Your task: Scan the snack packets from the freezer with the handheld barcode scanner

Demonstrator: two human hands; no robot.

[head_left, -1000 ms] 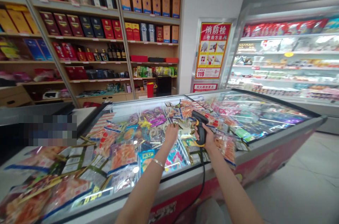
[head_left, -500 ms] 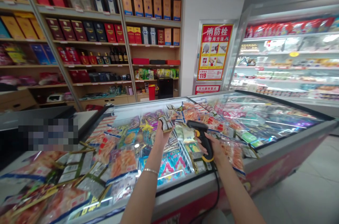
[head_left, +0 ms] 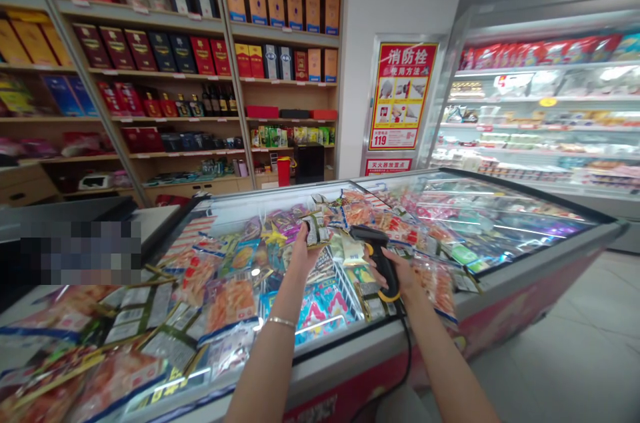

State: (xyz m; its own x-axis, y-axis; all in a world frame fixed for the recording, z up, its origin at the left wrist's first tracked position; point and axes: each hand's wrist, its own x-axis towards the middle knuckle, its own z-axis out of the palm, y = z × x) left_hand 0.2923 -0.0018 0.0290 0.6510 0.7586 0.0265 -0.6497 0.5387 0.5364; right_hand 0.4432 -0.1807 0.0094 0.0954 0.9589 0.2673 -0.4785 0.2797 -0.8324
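Observation:
My left hand (head_left: 303, 251) is closed on the edge of a small snack packet (head_left: 317, 229), held above the freezer with a pale printed panel showing. My right hand (head_left: 397, 271) grips a black barcode scanner (head_left: 381, 259) with yellow trim. The scanner's head points left, toward the packet, with a gap between them. Its cable (head_left: 407, 349) hangs down past the freezer's front edge. Under my hands, a wire basket (head_left: 347, 286) in the chest freezer (head_left: 330, 346) holds blue bags (head_left: 325, 309) and other packets.
Many clear snack bags (head_left: 230, 303) lie over the glass and counter at left. More packets (head_left: 435, 283) lie right of the scanner. Shelves of boxed bottles (head_left: 163, 53) stand behind, with a red fire-hydrant sign (head_left: 403, 96) on the wall. An upright chiller (head_left: 540, 109) is at right.
The packet in my left hand has tilted up, so more of its printed panel faces me. My right hand keeps its grip on the scanner. The whole view has shifted slightly.

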